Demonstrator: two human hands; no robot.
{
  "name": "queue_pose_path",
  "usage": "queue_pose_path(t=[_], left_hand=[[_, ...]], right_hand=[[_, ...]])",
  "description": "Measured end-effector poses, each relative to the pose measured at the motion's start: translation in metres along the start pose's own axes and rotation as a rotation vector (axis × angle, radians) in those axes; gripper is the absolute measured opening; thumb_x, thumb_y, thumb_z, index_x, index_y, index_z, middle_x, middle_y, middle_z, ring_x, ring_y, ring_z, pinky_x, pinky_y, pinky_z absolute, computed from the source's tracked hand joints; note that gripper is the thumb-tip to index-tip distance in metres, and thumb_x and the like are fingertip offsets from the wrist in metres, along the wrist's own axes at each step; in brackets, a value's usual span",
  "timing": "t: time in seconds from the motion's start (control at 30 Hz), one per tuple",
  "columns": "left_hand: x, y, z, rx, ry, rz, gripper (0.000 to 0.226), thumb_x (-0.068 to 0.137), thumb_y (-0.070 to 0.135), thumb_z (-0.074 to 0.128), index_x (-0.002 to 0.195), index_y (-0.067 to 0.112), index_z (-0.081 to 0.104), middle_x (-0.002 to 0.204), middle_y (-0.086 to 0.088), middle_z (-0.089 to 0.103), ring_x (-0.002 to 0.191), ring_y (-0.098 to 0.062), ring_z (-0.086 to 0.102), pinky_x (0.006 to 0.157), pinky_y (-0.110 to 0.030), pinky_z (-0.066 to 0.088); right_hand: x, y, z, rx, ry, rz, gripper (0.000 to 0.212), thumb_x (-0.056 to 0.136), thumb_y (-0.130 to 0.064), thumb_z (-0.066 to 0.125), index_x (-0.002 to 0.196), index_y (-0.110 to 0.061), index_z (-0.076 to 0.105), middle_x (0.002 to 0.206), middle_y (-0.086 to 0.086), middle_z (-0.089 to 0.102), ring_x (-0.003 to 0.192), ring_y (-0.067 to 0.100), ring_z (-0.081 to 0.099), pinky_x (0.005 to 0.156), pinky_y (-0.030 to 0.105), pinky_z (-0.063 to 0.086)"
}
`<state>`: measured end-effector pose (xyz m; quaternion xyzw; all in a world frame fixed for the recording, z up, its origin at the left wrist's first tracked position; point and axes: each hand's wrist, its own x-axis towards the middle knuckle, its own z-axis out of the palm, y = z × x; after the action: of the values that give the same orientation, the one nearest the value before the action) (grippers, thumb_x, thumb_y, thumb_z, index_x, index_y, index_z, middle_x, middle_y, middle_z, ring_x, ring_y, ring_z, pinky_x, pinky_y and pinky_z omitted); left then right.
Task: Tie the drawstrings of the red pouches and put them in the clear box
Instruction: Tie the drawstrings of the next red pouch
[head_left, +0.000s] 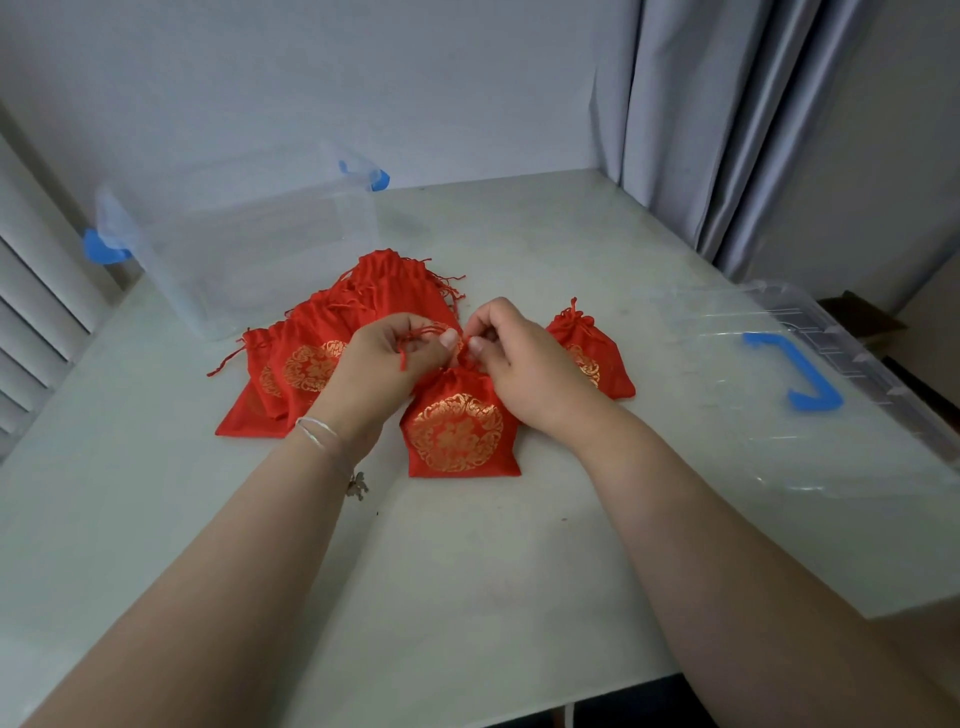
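Left hand: fingers curled, thumb and forefinger pinched red drawstring, loose end hung across palm. Right hand: fingers curled tight, fingertips pinched same cord at gathered neck of front pouch. Front pouch lay flat at table centre. Pile of pouches lay at 10 o'clock from it, touching left hand. Tied pouch lay at 2 o'clock, just beside right hand. Clear box stood at 11 o'clock, beyond pile. Lid lay at 3 o'clock.
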<state>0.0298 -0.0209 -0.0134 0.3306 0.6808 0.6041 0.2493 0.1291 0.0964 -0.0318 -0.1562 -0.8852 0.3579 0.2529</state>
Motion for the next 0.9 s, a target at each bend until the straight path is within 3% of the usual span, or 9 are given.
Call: queue_pose_path(t=[0.13,0.3,0.37,0.47,0.53,0.6,0.7,0.8,0.9], left_hand=[[0.002,-0.002,-0.004,-0.053,-0.05,-0.12,0.025,0.09,0.024,0.061,0.087,0.0,0.068,0.081,-0.013,0.067,0.074,-0.019,0.06,0.072,-0.027,0.05],[0.003,-0.001,-0.003,-0.055,0.012,-0.226,0.028,0.088,0.028,0.063,0.071,0.007,0.069,0.063,-0.007,0.059,0.059,-0.014,0.046,0.059,-0.025,0.039],[0.003,-0.002,-0.007,-0.061,-0.018,-0.249,0.024,0.088,0.025,0.062,0.078,0.005,0.07,0.075,-0.013,0.061,0.07,-0.021,0.047,0.068,-0.029,0.042],[0.002,0.001,-0.013,-0.019,-0.122,-0.268,0.013,0.087,0.011,0.062,0.094,0.003,0.07,0.097,-0.02,0.067,0.09,-0.025,0.056,0.092,-0.037,0.047],[0.003,0.002,-0.015,0.035,-0.153,-0.239,0.014,0.082,0.004,0.065,0.094,0.008,0.07,0.088,-0.01,0.071,0.082,-0.015,0.063,0.082,-0.025,0.052],[0.003,0.004,-0.014,0.115,-0.153,-0.184,0.016,0.077,0.0,0.07,0.087,0.013,0.071,0.073,0.0,0.071,0.068,-0.006,0.065,0.066,-0.013,0.052],[0.001,0.004,-0.012,0.208,-0.129,-0.111,0.015,0.074,0.001,0.075,0.08,0.014,0.072,0.064,0.004,0.07,0.062,-0.001,0.063,0.064,-0.011,0.052],[0.002,0.002,-0.011,0.196,-0.072,-0.075,0.01,0.072,0.005,0.077,0.079,0.01,0.072,0.065,0.001,0.068,0.061,-0.002,0.061,0.066,-0.012,0.053],[0.001,0.003,-0.009,0.119,-0.024,-0.06,0.009,0.075,0.006,0.075,0.083,0.007,0.071,0.074,-0.003,0.069,0.064,-0.003,0.063,0.065,-0.013,0.052]], right_hand=[[-0.002,-0.002,-0.001,-0.134,-0.007,-0.08,0.004,0.098,-0.019,0.044,0.101,-0.018,0.047,0.082,-0.005,0.063,0.076,0.014,0.06,0.069,0.039,0.05],[-0.004,-0.004,-0.003,-0.161,0.029,-0.153,0.007,0.096,-0.02,0.05,0.1,-0.017,0.054,0.091,-0.009,0.057,0.077,0.007,0.053,0.067,0.028,0.044],[-0.004,-0.004,-0.003,-0.163,0.036,-0.176,0.006,0.095,-0.019,0.051,0.099,-0.016,0.055,0.096,-0.008,0.056,0.08,0.007,0.052,0.069,0.027,0.044],[-0.003,-0.003,-0.002,-0.163,0.053,-0.209,0.004,0.094,-0.017,0.052,0.095,-0.016,0.056,0.099,-0.003,0.055,0.085,0.014,0.057,0.072,0.038,0.05],[-0.002,-0.002,0.0,-0.174,0.062,-0.241,0.004,0.094,-0.015,0.053,0.094,-0.016,0.057,0.102,-0.003,0.052,0.083,0.01,0.057,0.068,0.037,0.05],[-0.003,-0.005,0.001,-0.192,0.06,-0.301,0.006,0.093,-0.011,0.053,0.094,-0.014,0.059,0.105,-0.003,0.049,0.078,-0.002,0.053,0.064,0.028,0.048],[-0.003,-0.005,0.004,-0.233,0.039,-0.37,0.008,0.091,-0.006,0.053,0.094,-0.011,0.06,0.106,-0.001,0.051,0.083,0.01,0.061,0.064,0.032,0.051],[-0.002,-0.006,0.005,-0.028,0.03,-0.24,0.013,0.092,-0.006,0.05,0.096,-0.013,0.06,0.1,-0.005,0.056,0.083,0.006,0.057,0.073,0.029,0.048],[-0.002,-0.007,0.001,0.196,-0.05,-0.046,0.022,0.099,-0.012,0.044,0.117,-0.019,0.054,0.103,-0.01,0.06,0.086,-0.006,0.055,0.08,0.017,0.045]])
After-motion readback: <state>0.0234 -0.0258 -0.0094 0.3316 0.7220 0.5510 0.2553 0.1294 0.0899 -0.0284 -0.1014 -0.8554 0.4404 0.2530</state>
